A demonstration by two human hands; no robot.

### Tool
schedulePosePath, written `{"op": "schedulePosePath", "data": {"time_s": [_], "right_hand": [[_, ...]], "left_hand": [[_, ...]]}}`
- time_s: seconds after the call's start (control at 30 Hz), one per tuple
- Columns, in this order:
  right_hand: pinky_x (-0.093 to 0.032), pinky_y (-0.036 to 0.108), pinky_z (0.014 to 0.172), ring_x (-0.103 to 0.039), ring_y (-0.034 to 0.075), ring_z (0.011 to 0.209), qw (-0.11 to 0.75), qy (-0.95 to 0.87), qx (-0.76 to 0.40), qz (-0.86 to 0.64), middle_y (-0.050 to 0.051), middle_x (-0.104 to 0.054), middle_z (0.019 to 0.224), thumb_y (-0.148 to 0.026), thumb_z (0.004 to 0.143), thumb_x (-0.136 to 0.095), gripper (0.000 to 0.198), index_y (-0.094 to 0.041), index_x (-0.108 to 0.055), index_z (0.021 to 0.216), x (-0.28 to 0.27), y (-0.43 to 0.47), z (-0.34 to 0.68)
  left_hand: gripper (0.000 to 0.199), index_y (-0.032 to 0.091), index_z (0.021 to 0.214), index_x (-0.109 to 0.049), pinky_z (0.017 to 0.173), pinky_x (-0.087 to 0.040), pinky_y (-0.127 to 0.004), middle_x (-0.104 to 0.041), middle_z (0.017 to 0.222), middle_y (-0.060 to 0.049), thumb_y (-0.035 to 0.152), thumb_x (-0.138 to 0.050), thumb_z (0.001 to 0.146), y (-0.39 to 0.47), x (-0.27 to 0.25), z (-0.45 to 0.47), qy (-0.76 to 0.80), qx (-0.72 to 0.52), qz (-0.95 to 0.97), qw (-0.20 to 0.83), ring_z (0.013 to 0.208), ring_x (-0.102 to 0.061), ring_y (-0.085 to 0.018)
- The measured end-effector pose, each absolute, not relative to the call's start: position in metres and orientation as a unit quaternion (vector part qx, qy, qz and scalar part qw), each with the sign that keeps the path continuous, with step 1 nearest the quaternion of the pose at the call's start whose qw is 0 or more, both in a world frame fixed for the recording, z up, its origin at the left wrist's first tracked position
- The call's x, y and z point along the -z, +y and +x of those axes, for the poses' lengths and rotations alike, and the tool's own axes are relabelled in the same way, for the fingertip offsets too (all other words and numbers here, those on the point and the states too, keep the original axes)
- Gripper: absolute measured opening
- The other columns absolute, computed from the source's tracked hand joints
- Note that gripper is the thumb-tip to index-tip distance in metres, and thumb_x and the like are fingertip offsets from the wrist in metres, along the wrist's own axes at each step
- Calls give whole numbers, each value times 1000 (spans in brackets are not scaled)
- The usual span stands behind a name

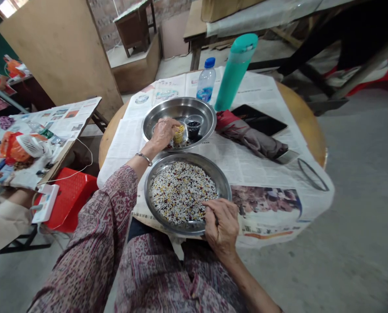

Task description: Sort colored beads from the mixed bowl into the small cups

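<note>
At the yellow grain cup (178, 137) in the far tray (177, 105), the left hand's (164, 132) fingers bunch, grip unclear. The right hand's (223, 224) fingers, grip also unclear, reach the mixed grains (181, 191) in the near tray (225, 187). The counter's (306, 124) newspaper (269, 171) bears Chinese characters, mostly illegible.

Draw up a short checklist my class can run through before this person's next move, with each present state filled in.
1. Right hand at the near tray: ok, over the mixed grains.
2. Right hand pinching a grain: cannot tell.
3. Yellow cup upright: ok, in the far tray.
4. Left hand clear of the yellow cup: not ok, it is at the cup's top.
5. Black cup upright: ok.
6. Bottle capped: ok.
</note>
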State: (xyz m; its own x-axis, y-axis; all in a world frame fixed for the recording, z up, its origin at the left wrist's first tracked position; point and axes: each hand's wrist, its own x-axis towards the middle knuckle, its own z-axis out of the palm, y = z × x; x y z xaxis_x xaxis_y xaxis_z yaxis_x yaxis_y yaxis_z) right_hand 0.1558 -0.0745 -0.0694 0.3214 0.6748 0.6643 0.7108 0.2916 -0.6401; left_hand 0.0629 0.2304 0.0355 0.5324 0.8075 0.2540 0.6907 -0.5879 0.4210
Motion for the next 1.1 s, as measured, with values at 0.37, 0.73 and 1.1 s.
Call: {"op": "schedulePosePath", "data": {"time_s": [0.37,0.73,1.1], "right_hand": [[-47,39,91,-59,20,94,556,-577,12,-598,3,-70,90,-8,91,-52,21,-23,-65,99,67,-75,156],[-46,40,91,-60,21,95,552,-568,6,-611,3,-72,89,-11,90,-52,20,-23,-67,96,70,-76,156],[-30,51,111,-61,22,92,296,-678,80,-668,4,-75,90,-24,91,-60,10,-21,-69,91,39,-74,160]], "left_hand": [[6,15,89,-71,89,-47,-32,-73,90,-3,11,-67,90,236,-43,32,454,-290,838,85,84,-58,-13],[6,22,96,-68,91,-50,-38,-68,94,-2,17,-66,92,105,0,-41,340,-364,867,25,91,-61,-17],[25,20,94,-74,92,-52,-31,-67,101,-5,7,-53,87,58,47,-64,465,-419,737,254,102,-63,-17]]}}
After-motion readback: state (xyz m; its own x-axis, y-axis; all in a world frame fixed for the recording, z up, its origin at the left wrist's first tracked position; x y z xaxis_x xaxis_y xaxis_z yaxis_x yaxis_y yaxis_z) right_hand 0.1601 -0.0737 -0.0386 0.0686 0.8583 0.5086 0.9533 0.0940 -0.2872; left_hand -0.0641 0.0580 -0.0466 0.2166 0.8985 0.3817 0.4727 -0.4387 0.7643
